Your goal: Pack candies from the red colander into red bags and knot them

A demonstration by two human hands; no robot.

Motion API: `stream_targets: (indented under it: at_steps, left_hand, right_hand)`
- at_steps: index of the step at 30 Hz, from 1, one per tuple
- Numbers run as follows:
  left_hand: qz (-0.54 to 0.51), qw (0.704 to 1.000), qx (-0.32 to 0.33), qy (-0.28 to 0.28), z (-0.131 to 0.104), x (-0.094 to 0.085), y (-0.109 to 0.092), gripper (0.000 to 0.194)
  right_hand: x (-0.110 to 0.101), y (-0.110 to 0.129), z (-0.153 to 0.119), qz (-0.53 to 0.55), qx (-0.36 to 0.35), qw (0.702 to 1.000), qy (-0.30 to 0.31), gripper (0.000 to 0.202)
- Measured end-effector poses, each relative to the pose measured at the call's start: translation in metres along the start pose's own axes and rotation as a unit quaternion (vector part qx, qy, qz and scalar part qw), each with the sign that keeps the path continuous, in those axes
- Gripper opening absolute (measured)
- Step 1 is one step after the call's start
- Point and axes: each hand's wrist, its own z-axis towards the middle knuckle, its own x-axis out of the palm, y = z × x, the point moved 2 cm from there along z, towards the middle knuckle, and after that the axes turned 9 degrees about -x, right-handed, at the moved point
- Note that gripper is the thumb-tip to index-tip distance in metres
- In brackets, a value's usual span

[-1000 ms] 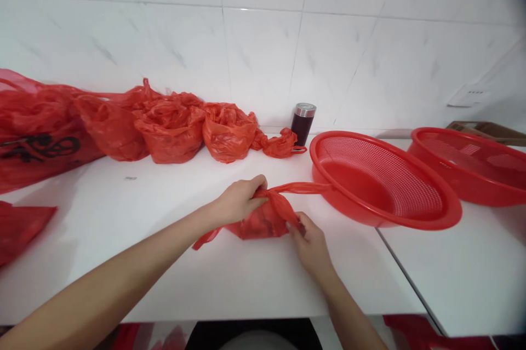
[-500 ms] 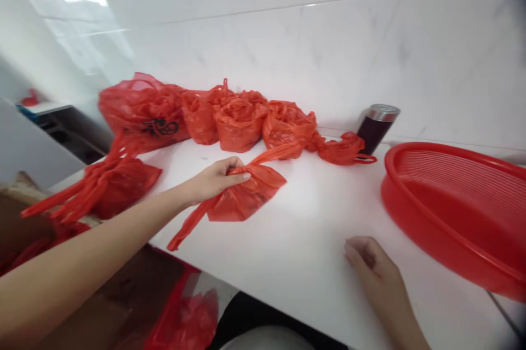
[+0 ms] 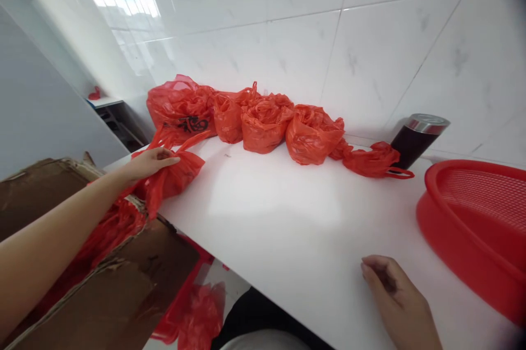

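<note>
My left hand [image 3: 154, 162] grips the gathered top of a small tied red plastic bag [image 3: 183, 173] at the left end of the white table [image 3: 263, 213]. Behind and beneath it is another red bag, partly hidden by the hand and the held bag. My right hand [image 3: 396, 295] rests over the table's front right part, its fingers curled and nothing seen in them. Along the wall stand several filled red bags, among them one with black lettering [image 3: 181, 109] and a round one [image 3: 312, 133].
A dark bottle with a silver lid [image 3: 419, 139] stands at the back right, beside a small red bag [image 3: 372, 159]. At the right is a red mesh basket [image 3: 464, 251]. An open cardboard box [image 3: 119, 295] holding red bags is below left.
My left hand has carried the held bag leftward, from mid-table to the left end beside the other bag. The view has shifted too. My right hand stays curled.
</note>
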Motion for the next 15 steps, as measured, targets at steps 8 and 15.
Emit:
stream_targets:
  at_steps: [8,15]
  left_hand:
    - [0.111,0.988,0.021,-0.11,0.001,-0.033,-0.025,0.033]
    - [0.164,0.949,0.208,0.169,-0.044,0.074,-0.108,0.029]
  right_hand:
    - [0.003,-0.008,0.002,-0.012,0.012,1.0,0.015,0.039]
    - [0.006,-0.002,0.001,-0.014,0.011,1.0,0.006,0.038]
